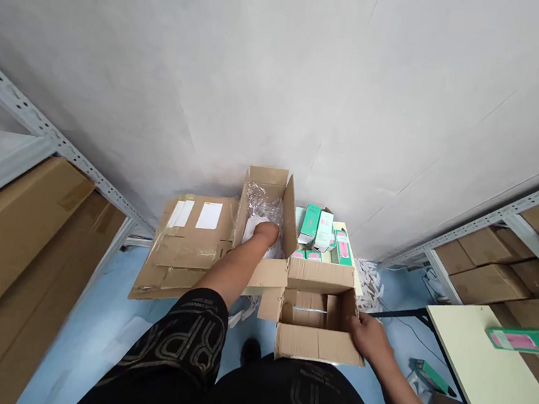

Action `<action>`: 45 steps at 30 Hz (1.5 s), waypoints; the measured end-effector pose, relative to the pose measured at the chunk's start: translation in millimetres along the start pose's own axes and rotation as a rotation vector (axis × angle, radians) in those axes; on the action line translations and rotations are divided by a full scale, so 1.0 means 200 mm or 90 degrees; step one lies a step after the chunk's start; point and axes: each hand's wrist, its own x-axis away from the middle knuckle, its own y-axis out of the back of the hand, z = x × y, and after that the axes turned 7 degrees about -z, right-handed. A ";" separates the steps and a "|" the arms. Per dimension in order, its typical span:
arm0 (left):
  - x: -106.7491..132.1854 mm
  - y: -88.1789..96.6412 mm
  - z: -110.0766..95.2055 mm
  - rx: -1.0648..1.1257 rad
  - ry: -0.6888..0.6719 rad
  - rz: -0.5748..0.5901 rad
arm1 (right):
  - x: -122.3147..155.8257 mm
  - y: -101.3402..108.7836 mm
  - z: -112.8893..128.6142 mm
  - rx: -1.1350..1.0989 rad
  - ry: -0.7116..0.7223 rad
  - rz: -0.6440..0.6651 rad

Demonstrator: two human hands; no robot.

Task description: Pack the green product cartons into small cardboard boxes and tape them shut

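My left hand (266, 232) reaches down into a tall open cardboard box (289, 214) by the wall. Its fingers look curled in beside a white item (250, 227) and clear crumpled plastic wrap (269, 207); what they grip is hidden. My right hand (369, 335) grips the right side of a second open cardboard box (320, 346), which is tilted toward me near my body. Its flaps are spread and the inside shows bare cardboard with a pale strip across it.
Flattened cardboard (190, 241) with white labels lies left. Several green and white product boxes (324, 230) stand right of the tall box. Loaded shelves flank both sides, with large cartons (13, 243) on the left. A pale table (488, 379) holds another green box (522, 339). Paper scraps (370, 283) litter the floor.
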 end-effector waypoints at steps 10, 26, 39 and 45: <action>0.46 0.26 -0.01 0.065 0.017 -0.315 | -0.07 0.00 0.01 -0.019 0.014 0.008; 0.96 -0.03 -0.58 0.108 -0.484 -0.139 | -0.04 0.02 0.06 -0.003 0.010 -0.012; 0.89 -0.09 -0.65 0.259 -0.542 -0.109 | 0.08 0.03 -0.12 -0.066 -0.124 -0.062; 0.81 -0.12 -0.79 0.281 -0.545 -0.149 | 0.14 0.07 -0.60 -0.158 -0.277 -0.105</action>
